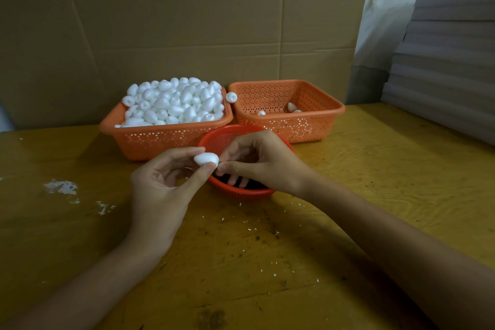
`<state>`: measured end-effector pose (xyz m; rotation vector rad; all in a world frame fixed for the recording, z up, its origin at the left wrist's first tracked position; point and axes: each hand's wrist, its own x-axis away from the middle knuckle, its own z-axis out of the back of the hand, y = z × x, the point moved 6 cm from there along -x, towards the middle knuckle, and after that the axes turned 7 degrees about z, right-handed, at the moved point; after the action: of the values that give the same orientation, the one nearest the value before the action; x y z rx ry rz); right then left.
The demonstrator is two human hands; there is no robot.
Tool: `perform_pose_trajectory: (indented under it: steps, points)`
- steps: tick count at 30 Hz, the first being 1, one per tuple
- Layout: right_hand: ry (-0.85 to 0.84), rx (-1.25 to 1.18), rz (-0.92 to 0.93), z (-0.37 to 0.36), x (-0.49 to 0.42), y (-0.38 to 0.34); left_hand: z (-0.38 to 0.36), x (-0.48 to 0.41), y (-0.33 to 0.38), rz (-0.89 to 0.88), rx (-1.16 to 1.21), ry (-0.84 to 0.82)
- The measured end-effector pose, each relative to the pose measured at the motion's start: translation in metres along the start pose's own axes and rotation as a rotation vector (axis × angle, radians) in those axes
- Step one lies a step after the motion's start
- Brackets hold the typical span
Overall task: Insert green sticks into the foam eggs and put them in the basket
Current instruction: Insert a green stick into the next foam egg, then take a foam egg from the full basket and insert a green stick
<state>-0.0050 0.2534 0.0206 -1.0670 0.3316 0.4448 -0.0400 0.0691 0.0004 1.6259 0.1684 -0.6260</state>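
Observation:
My left hand (163,185) pinches a white foam egg (206,159) between thumb and fingers, just left of a round red basket (241,193). My right hand (257,162) hovers over that round basket with thumb and forefinger pinched right at the egg's right end; a stick there is hidden by the fingertips. Dark contents lie in the round basket under my right hand. An orange basket (150,142) at the back left is heaped with foam eggs (176,102). Beside it, the orange basket (321,120) on the right holds a few eggs (292,107).
One loose egg (231,97) sits between the two orange baskets' rims. White foam crumbs (251,228) dot the yellow wooden table (375,169). Cardboard boxes (187,21) wall off the back. Stacked grey sheets (442,67) stand at the right.

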Motion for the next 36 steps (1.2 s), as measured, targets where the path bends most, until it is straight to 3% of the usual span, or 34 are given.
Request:
perform_pose_trajectory:
  steps: [7, 10, 13, 17, 21, 34, 36]
  points:
    - [0.024, 0.007, 0.014, 0.003, -0.001, -0.005, -0.003, 0.001, 0.003, -0.061, -0.011, -0.04]
    - [0.243, -0.025, 0.008, 0.033, -0.003, -0.006, -0.008, 0.005, 0.006, -0.102, -0.039, -0.083]
    - [0.515, -0.109, -0.122, 0.079, 0.007, 0.011, -0.012, 0.01, 0.01, -0.154, -0.089, -0.113]
    - [0.693, -0.124, -0.299, 0.121, 0.029, 0.041, -0.019, 0.014, 0.01, -0.205, -0.176, -0.162]
    - [0.71, -0.101, -0.388, 0.136, 0.037, 0.056, -0.023, 0.018, 0.012, -0.251, -0.219, -0.203]
    - [0.762, 0.063, -0.377, 0.135, 0.034, 0.051, -0.029, 0.025, 0.019, -0.325, -0.335, -0.254]
    - [0.745, 0.197, -0.335, 0.133, 0.033, 0.038, -0.028, 0.024, 0.019, -0.348, -0.4, -0.241]
